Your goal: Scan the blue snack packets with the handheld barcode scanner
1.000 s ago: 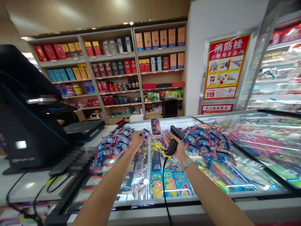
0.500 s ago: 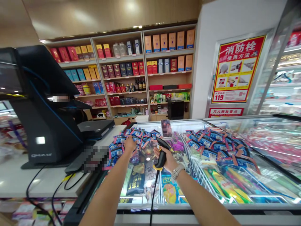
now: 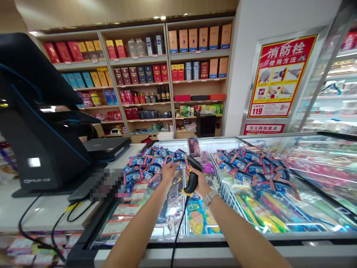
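Observation:
My right hand (image 3: 199,180) is wrapped round the grip of a black and yellow barcode scanner (image 3: 192,183), whose cable hangs down toward me. Just left of the scanner's head, my left hand (image 3: 168,172) pinches the edge of a small blue and pink packet (image 3: 181,163). A heap of similar packets (image 3: 138,175) lies beyond and to the left of that hand, on the freezer's glass top. To the right, past a white wire divider, is a second pile of these packets (image 3: 255,167).
A chest freezer (image 3: 223,240) with bagged foods stands before me. On the left counter are a black checkout terminal (image 3: 41,141) and cables. Shelves of boxed bottles (image 3: 185,41) line the back wall. A red fire-hydrant notice (image 3: 281,76) hangs at the right.
My left hand has moved right, from the left heap toward the scanner, and now has a packet at the scanner's head. The view has shifted slightly. The right hand still holds the scanner.

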Available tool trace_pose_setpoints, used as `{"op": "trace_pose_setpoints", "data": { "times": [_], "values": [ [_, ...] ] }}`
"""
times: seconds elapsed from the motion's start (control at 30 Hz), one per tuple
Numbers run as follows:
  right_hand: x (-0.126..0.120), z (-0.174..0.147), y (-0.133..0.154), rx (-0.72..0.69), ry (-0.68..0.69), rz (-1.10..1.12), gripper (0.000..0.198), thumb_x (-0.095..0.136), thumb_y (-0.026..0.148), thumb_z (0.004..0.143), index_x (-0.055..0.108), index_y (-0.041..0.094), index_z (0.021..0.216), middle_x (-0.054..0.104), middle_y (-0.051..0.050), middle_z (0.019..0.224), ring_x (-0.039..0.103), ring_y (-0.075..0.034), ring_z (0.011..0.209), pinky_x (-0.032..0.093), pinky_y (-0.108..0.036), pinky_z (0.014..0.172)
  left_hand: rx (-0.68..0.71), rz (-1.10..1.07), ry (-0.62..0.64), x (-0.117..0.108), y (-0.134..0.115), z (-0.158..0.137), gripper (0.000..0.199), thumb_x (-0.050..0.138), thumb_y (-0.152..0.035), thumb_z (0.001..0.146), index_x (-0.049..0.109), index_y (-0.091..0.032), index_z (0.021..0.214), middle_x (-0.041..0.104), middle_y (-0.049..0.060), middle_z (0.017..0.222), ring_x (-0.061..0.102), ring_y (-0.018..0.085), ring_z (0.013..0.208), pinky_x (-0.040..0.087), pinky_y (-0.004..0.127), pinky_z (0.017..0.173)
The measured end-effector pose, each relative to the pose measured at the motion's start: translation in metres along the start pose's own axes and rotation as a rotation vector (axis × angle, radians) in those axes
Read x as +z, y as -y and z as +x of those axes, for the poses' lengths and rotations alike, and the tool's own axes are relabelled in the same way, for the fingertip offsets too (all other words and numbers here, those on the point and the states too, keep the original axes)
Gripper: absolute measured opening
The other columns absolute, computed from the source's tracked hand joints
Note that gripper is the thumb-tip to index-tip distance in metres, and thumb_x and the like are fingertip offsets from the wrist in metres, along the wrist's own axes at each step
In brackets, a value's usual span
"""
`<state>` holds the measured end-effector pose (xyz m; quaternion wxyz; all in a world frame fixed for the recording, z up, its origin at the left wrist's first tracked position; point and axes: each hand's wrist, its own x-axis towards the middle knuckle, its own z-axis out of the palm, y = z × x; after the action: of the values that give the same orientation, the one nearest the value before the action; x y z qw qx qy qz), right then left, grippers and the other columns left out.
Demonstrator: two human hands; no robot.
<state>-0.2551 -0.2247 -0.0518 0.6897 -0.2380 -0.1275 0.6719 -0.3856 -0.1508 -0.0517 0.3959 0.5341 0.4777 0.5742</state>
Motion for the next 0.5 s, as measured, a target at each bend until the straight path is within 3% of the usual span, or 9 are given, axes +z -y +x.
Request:
{"op": "trace_pose_setpoints", "data": {
  "times": [0.1, 0.27, 0.4, 0.5],
  "values": [
    [-0.003, -0.002, 0.01, 0.006, -0.044, -0.017, 0.017, 0.071, 0.013, 0.07, 0.07, 0.018, 0.087, 0.074, -0.001, 0.078, 0.071, -0.013, 0.074, 0.059, -0.021, 0.072, -0.095, -0.183, 0.03, 0.015, 0.009, -0.014, 0.043, 0.082, -0.052, 0.053, 0.06, -0.017, 0.061, 0.051, -0.006, 0.051, 0.06, 0.014, 0.06, 0.057, 0.033, 0.073],
    [-0.002, -0.004, 0.017, 0.009, -0.09, 0.022, 0.011, 0.069, 0.015, 0.074, 0.068, 0.019, 0.084, 0.073, -0.001, 0.079, 0.07, -0.011, 0.074, 0.058, -0.019, 0.078, -0.199, -0.38, 0.072, 0.01, 0.013, -0.021, 0.046, 0.09, -0.043, 0.042, 0.071, -0.014, 0.073, 0.073, 0.006, 0.075, 0.07, 0.021, 0.079, 0.056, 0.038, 0.084],
    [0.001, -0.005, 0.019, 0.003, -0.073, 0.014, 0.01, 0.067, 0.015, 0.073, 0.065, 0.021, 0.081, 0.074, -0.001, 0.08, 0.071, -0.014, 0.078, 0.059, -0.023, 0.077, -0.244, -0.422, 0.071, 0.002, 0.011, -0.021, 0.04, 0.09, -0.035, 0.045, 0.072, -0.014, 0.073, 0.073, 0.007, 0.076, 0.07, 0.022, 0.08, 0.055, 0.038, 0.084],
    [0.002, -0.01, 0.026, -0.012, -0.041, -0.097, 0.01, 0.068, 0.019, 0.071, 0.064, 0.02, 0.081, 0.074, -0.003, 0.082, 0.071, -0.018, 0.074, 0.06, -0.029, 0.065, -0.265, -0.47, 0.026, -0.001, 0.011, -0.019, 0.029, 0.087, -0.027, 0.052, 0.073, -0.015, 0.074, 0.072, 0.004, 0.074, 0.068, 0.018, 0.077, 0.054, 0.034, 0.082]
  ]
}}
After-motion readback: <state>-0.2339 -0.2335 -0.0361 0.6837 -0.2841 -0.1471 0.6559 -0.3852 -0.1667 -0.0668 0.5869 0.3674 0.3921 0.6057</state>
